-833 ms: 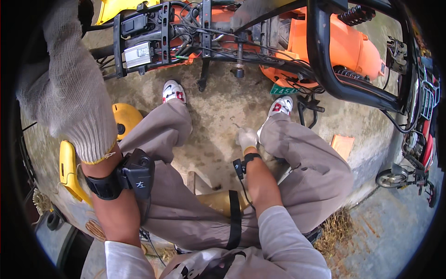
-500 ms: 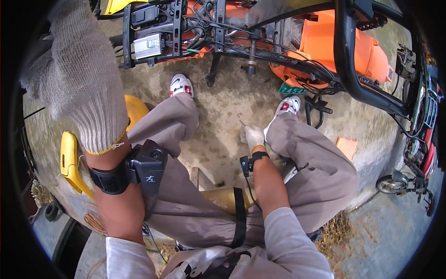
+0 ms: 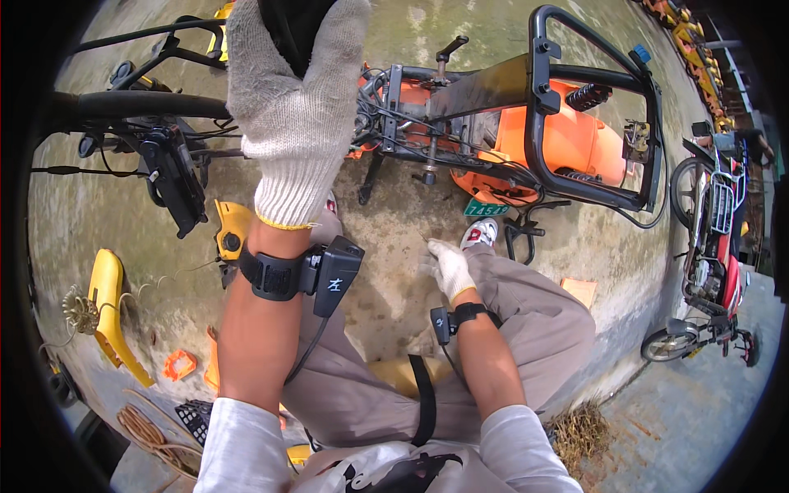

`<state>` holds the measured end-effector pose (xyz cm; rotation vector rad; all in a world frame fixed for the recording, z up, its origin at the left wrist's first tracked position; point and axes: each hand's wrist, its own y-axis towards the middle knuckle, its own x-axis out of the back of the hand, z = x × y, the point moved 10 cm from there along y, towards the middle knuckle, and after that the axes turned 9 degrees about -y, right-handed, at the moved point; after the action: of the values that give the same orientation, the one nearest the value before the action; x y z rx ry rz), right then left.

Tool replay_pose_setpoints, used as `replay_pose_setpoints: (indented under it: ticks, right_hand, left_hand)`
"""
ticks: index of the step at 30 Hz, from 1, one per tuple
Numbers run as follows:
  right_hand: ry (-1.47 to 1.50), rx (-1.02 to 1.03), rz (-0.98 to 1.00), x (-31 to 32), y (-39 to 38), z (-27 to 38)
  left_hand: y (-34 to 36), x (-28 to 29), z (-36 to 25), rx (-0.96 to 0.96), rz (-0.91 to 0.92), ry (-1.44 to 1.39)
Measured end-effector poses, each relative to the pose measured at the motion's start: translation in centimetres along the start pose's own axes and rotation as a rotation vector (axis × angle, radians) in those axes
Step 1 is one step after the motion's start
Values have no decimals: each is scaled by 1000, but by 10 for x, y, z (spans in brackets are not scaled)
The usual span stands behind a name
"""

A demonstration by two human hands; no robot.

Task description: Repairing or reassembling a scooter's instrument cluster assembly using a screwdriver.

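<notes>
My left hand (image 3: pixel 300 107), in a grey-white knitted glove, is raised at the top edge. A black piece (image 3: pixel 294 33) sits between its thumb and fingers; the fingertips and the rest of the piece are cut off. Lower, in front of my right knee, my gloved right hand (image 3: pixel 452 267) is closed around a thin rod-like thing (image 3: pixel 424 237), too small to name. Beyond both hands is a stripped vehicle with a black tubular frame (image 3: pixel 538 107), loose wiring and an orange body panel (image 3: pixel 588 140). My right hand is below its green plate (image 3: pixel 486 209), apart from it.
On the concrete at left lie a long yellow cover (image 3: pixel 108 304), a yellow part (image 3: pixel 233 230), orange pieces (image 3: pixel 178 364) and a coiled brown hose (image 3: pixel 148 431). An orange sheet (image 3: pixel 580 289) lies right of my leg. A red motorcycle (image 3: pixel 719 246) stands far right.
My left hand has moved right, and a black piece now shows in it. The view has shifted, bringing more of the left floor and vehicle into sight. My right hand still holds the thin thing.
</notes>
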<state>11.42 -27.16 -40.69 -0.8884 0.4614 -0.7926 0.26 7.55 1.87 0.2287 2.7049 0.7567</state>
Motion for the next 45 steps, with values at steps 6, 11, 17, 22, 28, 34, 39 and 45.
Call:
replay_pose_setpoints:
  ticks: [6, 11, 17, 22, 28, 34, 39, 45]
  right_hand:
    - [17, 152, 164, -27, -83, 124]
    - [62, 338, 273, -41, -191, 234]
    - [-55, 585, 353, -93, -291, 329]
    - [-43, 671, 431, -133, -334, 367]
    - [-73, 753, 454, -157, -350, 390]
    - [-134, 872, 389, -161, -360, 405]
    - [-173, 890, 317, -161, -360, 408]
    - [-256, 912, 259, -161, -364, 408]
  left_hand:
    - [4, 3, 14, 159, 16, -36]
    - [6, -1, 11, 252, 45, -108]
    - [18, -21, -12, 489, 159, -526]
    - [20, -32, -50, 584, 229, -819]
    - [8, -40, -62, 670, 338, -961]
    - [-6, -44, -66, 722, 415, -976]
    - [-7, -45, -69, 735, 430, -1087]
    - [-4, -45, -73, 641, 457, -1069]
